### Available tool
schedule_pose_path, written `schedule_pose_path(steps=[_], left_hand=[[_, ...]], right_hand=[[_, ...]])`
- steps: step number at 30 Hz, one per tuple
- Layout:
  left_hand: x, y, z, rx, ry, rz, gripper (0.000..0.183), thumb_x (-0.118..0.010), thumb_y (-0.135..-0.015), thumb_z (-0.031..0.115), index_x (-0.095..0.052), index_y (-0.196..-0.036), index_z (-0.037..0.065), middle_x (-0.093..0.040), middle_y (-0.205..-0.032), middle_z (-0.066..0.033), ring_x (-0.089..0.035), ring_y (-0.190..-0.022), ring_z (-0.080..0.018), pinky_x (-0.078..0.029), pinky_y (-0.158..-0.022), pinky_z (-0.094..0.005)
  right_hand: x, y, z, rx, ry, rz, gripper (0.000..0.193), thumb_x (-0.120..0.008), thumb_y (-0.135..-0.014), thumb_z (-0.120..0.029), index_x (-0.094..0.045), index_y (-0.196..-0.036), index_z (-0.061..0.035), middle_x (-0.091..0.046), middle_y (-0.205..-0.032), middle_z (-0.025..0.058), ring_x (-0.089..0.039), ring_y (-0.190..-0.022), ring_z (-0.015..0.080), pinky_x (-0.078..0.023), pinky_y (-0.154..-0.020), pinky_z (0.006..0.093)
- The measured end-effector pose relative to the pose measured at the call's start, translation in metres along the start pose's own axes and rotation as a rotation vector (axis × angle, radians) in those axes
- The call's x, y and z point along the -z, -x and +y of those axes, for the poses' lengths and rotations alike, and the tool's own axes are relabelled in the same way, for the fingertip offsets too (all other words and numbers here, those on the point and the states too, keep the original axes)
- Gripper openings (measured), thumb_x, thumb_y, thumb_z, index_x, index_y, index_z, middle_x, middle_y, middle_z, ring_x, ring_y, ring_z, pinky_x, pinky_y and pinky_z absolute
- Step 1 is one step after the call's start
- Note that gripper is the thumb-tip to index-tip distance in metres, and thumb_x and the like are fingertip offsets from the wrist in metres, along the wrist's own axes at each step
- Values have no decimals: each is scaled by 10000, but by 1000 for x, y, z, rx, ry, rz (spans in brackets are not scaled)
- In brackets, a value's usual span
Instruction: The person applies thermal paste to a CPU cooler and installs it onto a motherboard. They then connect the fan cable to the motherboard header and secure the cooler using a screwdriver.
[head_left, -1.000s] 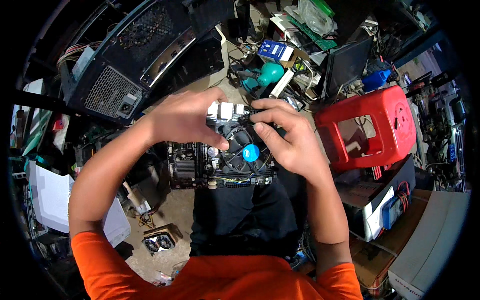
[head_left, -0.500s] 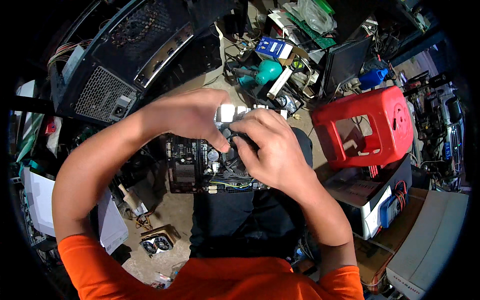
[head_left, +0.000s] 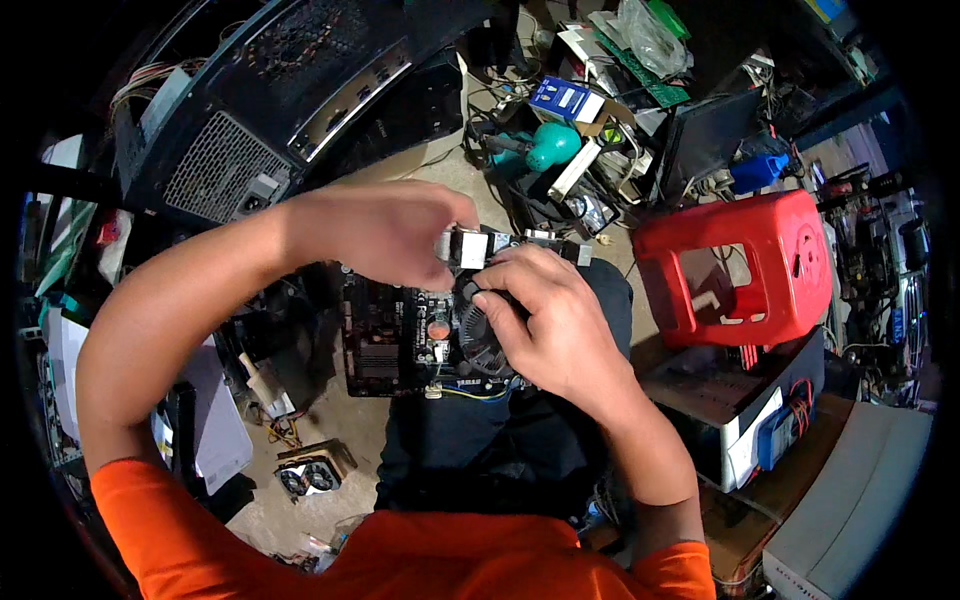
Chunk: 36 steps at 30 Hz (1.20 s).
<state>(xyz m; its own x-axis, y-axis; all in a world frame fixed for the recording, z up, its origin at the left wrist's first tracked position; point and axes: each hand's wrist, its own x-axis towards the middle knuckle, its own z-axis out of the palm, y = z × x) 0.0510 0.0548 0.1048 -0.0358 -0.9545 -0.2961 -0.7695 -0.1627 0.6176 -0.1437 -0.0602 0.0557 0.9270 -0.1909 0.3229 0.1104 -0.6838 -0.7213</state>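
A dark motherboard (head_left: 380, 345) rests across my thighs, its metal port blocks (head_left: 474, 250) along the far edge. On its right half sits a round black CPU cooler (head_left: 482, 335) with fins and a fan. My left hand (head_left: 395, 235) wraps the far left edge beside the ports, thumb on the near side and fingers over the back. My right hand (head_left: 550, 315) pinches a dark knob-like part at the cooler's upper rim between thumb and fingers. It hides the cooler's right side. A yellow-and-blue cable (head_left: 480, 393) runs along the board's near edge.
A black computer case (head_left: 230, 165) stands at the far left. To the right is a red plastic stool (head_left: 730, 270) above an open case and cartons (head_left: 850, 500). Beyond lie a teal power tool (head_left: 552, 147) and a blue box (head_left: 565, 100). A graphics card (head_left: 310, 478) lies on the floor.
The view has shifted slightly. My left thumb has drawn back from the cooler toward the ports. My right hand stays at the cooler's upper rim, and more of the fan shows.
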Motion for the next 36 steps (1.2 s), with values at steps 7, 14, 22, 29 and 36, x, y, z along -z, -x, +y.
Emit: schedule_pose_path(steps=[7,14,22,29,36], left_hand=[[-17,2,-7,26,118,89,382,-746,-788,163,-623,-1098,-23,-678,-940,-171,-672,-875,-262,-506,-774,-360],[-18,0,-9,117,254,16,459,-806,-698,126,-638,-1093,-35,-687,-946,-176,-675,-878,-245,-511,-774,-356],[-22,1,-10,75,176,87,460,-816,-686,181,-652,-1073,-5,-693,-964,-209,-678,-923,-330,-516,-786,-403],[-20,-2,-11,84,50,41,457,-803,-699,132,-640,-1109,15,-693,-1011,-187,-673,-977,-316,-508,-811,-388],[-4,4,-23,9,145,-41,503,-809,-727,174,-630,-1174,28,-690,-1027,-155,-671,-946,-285,-515,-803,-387]], right_hand=[[-1,3,-3,-89,-59,0,154,-705,-821,-84,-674,-941,8,-632,-929,164,-607,-894,373,-479,-822,444],[-6,5,-26,0,227,70,249,-734,-783,-141,-655,-965,10,-622,-950,170,-594,-923,365,-457,-843,451],[5,-12,-36,-34,385,-78,116,-707,-785,-118,-653,-835,-28,-637,-794,140,-635,-802,325,-492,-750,428],[16,-28,-44,39,488,-225,137,-755,-763,-148,-691,-834,-50,-648,-857,115,-652,-785,337,-522,-711,434],[16,-29,-42,5,497,-252,163,-747,-776,-145,-714,-901,-46,-634,-837,120,-657,-786,338,-539,-686,427]])
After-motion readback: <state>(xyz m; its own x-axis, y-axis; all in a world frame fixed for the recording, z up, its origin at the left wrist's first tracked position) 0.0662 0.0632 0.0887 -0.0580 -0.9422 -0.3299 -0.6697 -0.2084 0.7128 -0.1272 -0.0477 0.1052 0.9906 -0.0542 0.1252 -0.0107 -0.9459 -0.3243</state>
